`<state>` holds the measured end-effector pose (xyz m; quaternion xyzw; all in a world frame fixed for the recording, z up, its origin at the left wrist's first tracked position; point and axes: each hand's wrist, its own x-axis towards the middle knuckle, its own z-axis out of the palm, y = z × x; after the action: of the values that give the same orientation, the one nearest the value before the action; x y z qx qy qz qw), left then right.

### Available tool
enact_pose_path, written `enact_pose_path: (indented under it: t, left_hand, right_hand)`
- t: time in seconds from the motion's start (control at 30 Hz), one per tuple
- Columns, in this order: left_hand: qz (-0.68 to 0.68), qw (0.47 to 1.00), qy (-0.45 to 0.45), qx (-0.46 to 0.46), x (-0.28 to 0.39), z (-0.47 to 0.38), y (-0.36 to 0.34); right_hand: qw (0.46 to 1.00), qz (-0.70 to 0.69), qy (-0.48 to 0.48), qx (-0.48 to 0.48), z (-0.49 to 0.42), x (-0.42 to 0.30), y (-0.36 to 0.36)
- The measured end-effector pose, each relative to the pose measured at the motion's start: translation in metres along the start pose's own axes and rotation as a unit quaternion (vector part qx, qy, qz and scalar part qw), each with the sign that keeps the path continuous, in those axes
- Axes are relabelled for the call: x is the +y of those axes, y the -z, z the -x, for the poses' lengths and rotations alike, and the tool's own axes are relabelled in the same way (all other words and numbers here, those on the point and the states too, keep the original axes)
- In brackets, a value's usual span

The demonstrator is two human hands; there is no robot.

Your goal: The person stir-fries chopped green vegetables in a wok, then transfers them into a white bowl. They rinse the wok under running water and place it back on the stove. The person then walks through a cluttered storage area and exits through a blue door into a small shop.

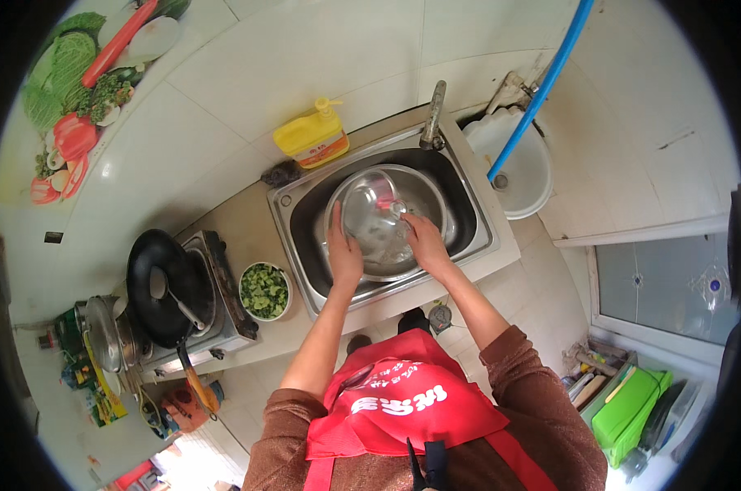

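A wide stainless-steel basin (435, 190) sits inside the sink (462, 212), with some water in it. Over the basin, tilted, is a shiny round vessel (364, 202) that looks like a bowl or lid; whether it is metal or glass I cannot tell. My left hand (345, 255) holds its left edge, fingers stretched along the side. On the right side, my right hand (429, 242) grips it with bent fingers beside a small round shiny part (399, 207). The fingertips of the right hand are partly hidden by glare.
A faucet (433, 116) rises behind the sink, near a yellow pump bottle (312, 135). Left stand a bowl of chopped greens (264, 291) and a gas stove bearing a black wok (140, 288) with a ladle (174, 297). A blue hose (542, 92) hangs over a white washbasin (527, 166).
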<state>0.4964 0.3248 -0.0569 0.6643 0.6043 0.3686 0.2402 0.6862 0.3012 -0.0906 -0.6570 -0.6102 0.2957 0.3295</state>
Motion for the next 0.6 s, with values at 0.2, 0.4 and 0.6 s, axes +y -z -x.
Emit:
enact_pose_path:
  t: [0.2,0.4,0.6]
  left_hand:
    - [0.47,0.726,0.486,-0.126,-0.038,0.02,-0.05]
    - [0.515,0.691,0.493,-0.121,-0.051,0.026,-0.055]
    - [0.529,0.705,0.458,-0.115,-0.036,0.017,-0.047]
  right_hand:
    - [0.986,-0.038,0.062,-0.152,-0.025,-0.003,0.014]
    - [0.997,-0.009,0.059,0.053,-0.097,0.039,0.067]
    - [0.995,0.087,0.049,0.01,-0.158,0.1,0.059]
